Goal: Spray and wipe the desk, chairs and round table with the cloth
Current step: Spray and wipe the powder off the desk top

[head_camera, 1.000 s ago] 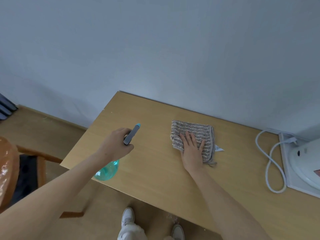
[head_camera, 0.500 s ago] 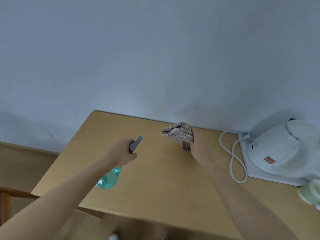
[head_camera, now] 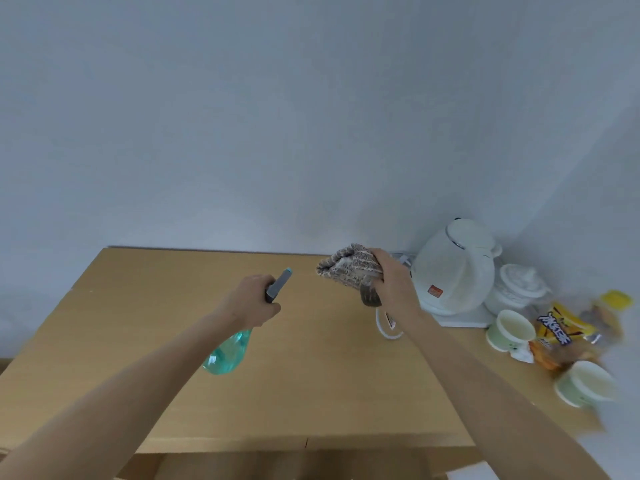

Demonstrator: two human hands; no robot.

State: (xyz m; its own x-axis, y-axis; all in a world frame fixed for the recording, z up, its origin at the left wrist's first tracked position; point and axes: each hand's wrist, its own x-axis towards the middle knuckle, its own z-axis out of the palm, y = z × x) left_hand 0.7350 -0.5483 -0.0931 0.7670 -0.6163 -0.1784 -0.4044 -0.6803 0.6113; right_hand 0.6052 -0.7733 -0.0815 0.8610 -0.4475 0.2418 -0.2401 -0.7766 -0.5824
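Above the wooden table [head_camera: 311,375], both hands were raised with their tools, neither touching the surface. The left hand [head_camera: 251,301] had its grip closed round the head of the teal spray bottle [head_camera: 227,351], nozzle pointing ahead across the top and the body hanging below the fist. The right hand [head_camera: 393,284] held the striped cloth [head_camera: 348,266] bunched in a closed grip, lifted off the wood and just beside the white kettle [head_camera: 450,268]. The likeliest trouble lay to the right: a spray aimed that way could wet the kettle, its base and the white cord [head_camera: 384,332] lying on the wood under the right wrist, and a broad sweep of the cloth might catch that cord and drag the kettle. Further right stood two pale green cups [head_camera: 510,329] and a yellow snack packet [head_camera: 561,329], crowded together, so a careless wipe could knock them or push them toward the edge.
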